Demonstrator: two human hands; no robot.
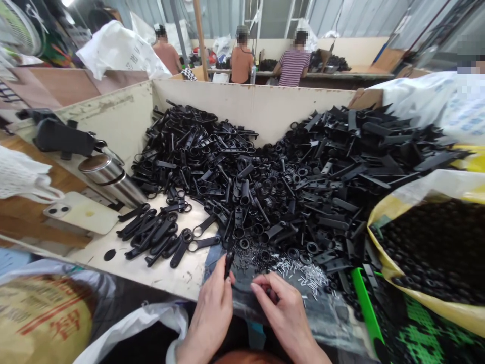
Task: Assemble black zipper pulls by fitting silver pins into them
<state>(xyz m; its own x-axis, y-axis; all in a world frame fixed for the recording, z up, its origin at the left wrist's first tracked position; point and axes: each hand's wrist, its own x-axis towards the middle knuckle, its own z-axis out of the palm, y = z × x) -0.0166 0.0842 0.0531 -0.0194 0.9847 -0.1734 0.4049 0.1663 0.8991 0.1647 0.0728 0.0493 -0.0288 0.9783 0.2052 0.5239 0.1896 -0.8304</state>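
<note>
My left hand (214, 303) is closed around a black plastic part (229, 260), held upright at the front edge of the table; most of it is hidden by the fingers. Close by on the right, my right hand (282, 306) is curled with thumb and fingertips together. Something dark shows under its fingers, too covered to name. Just beyond the hands lie small black pieces and a scatter of silver pins (303, 273) on a dark mat (246, 278). Left of my left hand, several black handle-like parts with ring ends (155, 232) lie grouped on the pale tabletop.
A large heap of black plastic parts (242, 172) fills the walled table. At right stand a yellow-edged sack of black round pieces (435, 242) and a green basket (367, 308). A phone (83, 211) and steel flask (109, 177) are at left. People sit at a far bench.
</note>
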